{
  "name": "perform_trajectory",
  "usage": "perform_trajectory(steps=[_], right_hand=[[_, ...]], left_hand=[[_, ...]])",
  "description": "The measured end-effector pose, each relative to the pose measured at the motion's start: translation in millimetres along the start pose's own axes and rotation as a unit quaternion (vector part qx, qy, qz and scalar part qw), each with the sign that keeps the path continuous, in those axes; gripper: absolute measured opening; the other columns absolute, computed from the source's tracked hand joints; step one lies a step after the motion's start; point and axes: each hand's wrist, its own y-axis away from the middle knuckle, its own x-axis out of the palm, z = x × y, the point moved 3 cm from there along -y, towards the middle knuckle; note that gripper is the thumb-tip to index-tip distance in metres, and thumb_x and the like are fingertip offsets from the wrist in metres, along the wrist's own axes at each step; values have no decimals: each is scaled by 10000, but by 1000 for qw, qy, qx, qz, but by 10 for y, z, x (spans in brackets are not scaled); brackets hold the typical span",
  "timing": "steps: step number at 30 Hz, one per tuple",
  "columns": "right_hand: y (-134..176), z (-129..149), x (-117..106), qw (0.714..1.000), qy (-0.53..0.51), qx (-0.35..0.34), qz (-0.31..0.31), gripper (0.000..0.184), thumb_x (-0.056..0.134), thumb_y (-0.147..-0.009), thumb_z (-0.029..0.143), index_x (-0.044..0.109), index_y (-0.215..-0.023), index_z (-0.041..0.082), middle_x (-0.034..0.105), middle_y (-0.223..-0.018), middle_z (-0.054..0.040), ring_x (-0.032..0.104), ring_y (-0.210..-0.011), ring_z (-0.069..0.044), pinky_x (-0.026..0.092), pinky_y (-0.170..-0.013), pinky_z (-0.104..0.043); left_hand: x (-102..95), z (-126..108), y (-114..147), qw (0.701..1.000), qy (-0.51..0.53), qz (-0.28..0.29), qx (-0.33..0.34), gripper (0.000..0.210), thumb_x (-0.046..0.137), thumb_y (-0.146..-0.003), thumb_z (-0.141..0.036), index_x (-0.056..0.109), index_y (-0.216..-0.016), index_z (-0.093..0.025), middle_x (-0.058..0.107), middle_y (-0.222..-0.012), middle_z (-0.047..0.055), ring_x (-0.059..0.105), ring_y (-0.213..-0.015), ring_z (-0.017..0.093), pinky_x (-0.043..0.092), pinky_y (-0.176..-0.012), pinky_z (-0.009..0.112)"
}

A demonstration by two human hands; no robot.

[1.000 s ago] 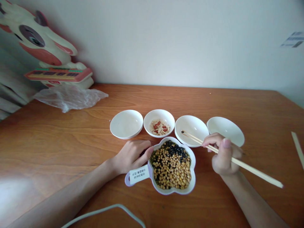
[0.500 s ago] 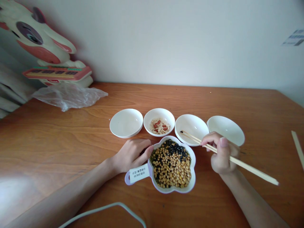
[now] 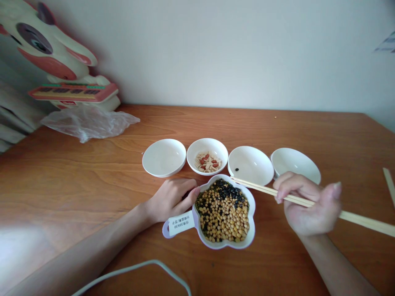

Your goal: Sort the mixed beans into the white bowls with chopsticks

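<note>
My right hand (image 3: pixel 308 205) is closed around a pair of wooden chopsticks (image 3: pixel 262 188). Their tips are close together, with nothing visible between them, above the near rim of the third white bowl (image 3: pixel 251 158). One black bean (image 3: pixel 237 169) lies inside that bowl. Thumb and fingers of my left hand (image 3: pixel 173 199) grip the upper left rim of a flower-shaped dish (image 3: pixel 252 218) with a labelled lilac handle (image 3: pixel 182 224). Yellow soybeans (image 3: pixel 226 222), black beans (image 3: pixel 228 190) and small green beans fill it, mixed together.
Several white bowls stand in a row: one with peanuts and pale seeds (image 3: pixel 207 161), a far-left bowl (image 3: pixel 163 158), a far-right bowl (image 3: pixel 294 162). A plastic bag (image 3: pixel 92 123) and cow-shaped toy keyboard (image 3: pixel 74 92) sit back left. A cable (image 3: pixel 148 263) crosses the front; a wooden stick (image 3: pixel 389 185) lies right.
The black bean has left the chopstick tips and lies in the third bowl. My right hand has drawn the chopsticks back toward me and slightly right. The left hand keeps its place.
</note>
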Motion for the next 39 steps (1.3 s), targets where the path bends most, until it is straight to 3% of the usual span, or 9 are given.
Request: perform_trajectory(steps=[4,10,23,34,39], right_hand=[[55,-45,108,997,54,3,59,741,243,-1012,707,665,-631,233,573,-565,-46,528,-572,-206,362,-583,-373],[107,-80,162,996,75,35,38,749,172,-1002,736,590,-622,244,524,-562,-38,499,-580,-213,340,-592,-376],[136,-88,134,997,70,37,15,790,154,-1025,701,624,-604,226,526,-544,-38,505,-564,-195,335,-578,-369],[124,-63,177,995,69,5,70,764,181,-1003,740,623,-654,224,578,-600,-40,522,-571,-188,346,-571,-354],[121,-56,174,995,75,12,64,762,185,-1007,729,633,-640,236,585,-590,-50,521,-567,-199,346,-577,-362]], left_hand=[[4,2,-9,1000,-3,-3,-1,357,357,-1099,-344,446,-789,-191,572,-736,-5,475,-636,121,333,-628,288],[0,-3,-13,1000,-3,-5,-4,359,363,-1097,-343,444,-783,-190,570,-727,-7,476,-630,117,329,-621,286],[-3,-11,-16,1000,2,-7,-1,342,375,-1092,-325,462,-790,-191,578,-728,-6,481,-628,118,331,-618,285],[-8,-28,-16,1000,-3,-5,-1,350,371,-1094,-328,465,-787,-190,582,-725,-3,487,-627,118,342,-614,287],[-9,-31,-23,1000,0,-5,-5,360,368,-1094,-337,484,-788,-188,579,-716,-2,492,-623,120,347,-606,285]])
